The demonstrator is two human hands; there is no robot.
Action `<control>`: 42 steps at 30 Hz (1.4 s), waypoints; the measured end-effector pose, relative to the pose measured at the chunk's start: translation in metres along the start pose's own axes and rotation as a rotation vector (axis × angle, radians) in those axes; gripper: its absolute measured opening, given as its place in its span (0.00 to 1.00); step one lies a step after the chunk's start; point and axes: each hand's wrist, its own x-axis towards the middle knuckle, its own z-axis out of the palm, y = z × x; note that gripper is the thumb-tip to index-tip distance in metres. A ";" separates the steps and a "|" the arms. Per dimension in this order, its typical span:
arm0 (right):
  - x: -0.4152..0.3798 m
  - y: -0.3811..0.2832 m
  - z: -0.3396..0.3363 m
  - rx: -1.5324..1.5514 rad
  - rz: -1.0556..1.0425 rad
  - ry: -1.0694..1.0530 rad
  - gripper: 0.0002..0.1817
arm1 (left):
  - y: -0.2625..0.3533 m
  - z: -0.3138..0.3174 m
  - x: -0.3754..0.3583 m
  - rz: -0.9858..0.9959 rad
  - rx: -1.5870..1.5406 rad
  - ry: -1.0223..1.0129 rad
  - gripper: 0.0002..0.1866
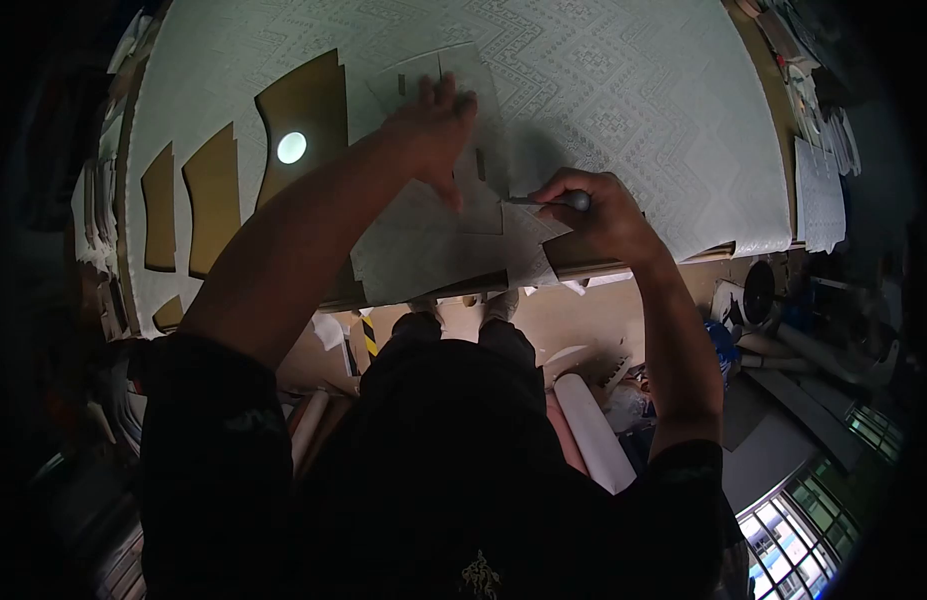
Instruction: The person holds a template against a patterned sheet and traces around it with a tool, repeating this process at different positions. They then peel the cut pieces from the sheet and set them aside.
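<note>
- Clear template (486,130): lies flat on the patterned white sheet (623,110), near the front of the worktop (772,110), directly under the left hand. Two small dark strips show on it.
- Handling, our guess: template light, thin, fairly stiff, likely to slide on the sheet; we'd press it flat with spread fingers or lift it by an edge. Sheet looks light, soft and easy to crease; we'd pick it up by its border.
- Left hand (433,130): palm down, fingers spread, resting on the template; we see nothing gripped.
- Right hand (595,210): fingers closed around a small tool with a grey rounded handle (576,200); the thin tip points left, at the template's right edge. Whether it touches, we can't tell. Tool looks light, probably sharp; we'd take it by the handle only.
- Left of the template: three tall brown shapes, the largest (308,105) nearest; they look like openings in the sheet. Bright round spot (291,148) on the largest.
- Containers: we can't make out any with contents; floor clutter at right is too dim.
- Right, beyond the worktop: stacked papers (818,190).
- Below: shoes (500,305) by the worktop edge, a white roll (593,430) beside a pink roll (563,435), barred window (793,535) lower right.
</note>
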 end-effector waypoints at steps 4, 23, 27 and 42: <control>0.008 0.005 -0.008 0.049 -0.031 -0.067 0.07 | 0.002 -0.003 0.001 -0.012 -0.009 -0.059 0.81; 0.004 0.027 0.004 0.076 -0.175 -0.013 0.07 | 0.002 -0.003 0.000 0.005 0.013 -0.034 0.81; -0.022 0.005 0.031 0.050 0.050 0.337 0.06 | -0.002 0.000 -0.001 0.012 -0.058 -0.027 0.81; -0.006 -0.044 0.100 -0.221 0.398 0.790 0.08 | -0.002 -0.002 0.001 -0.021 -0.079 -0.041 0.83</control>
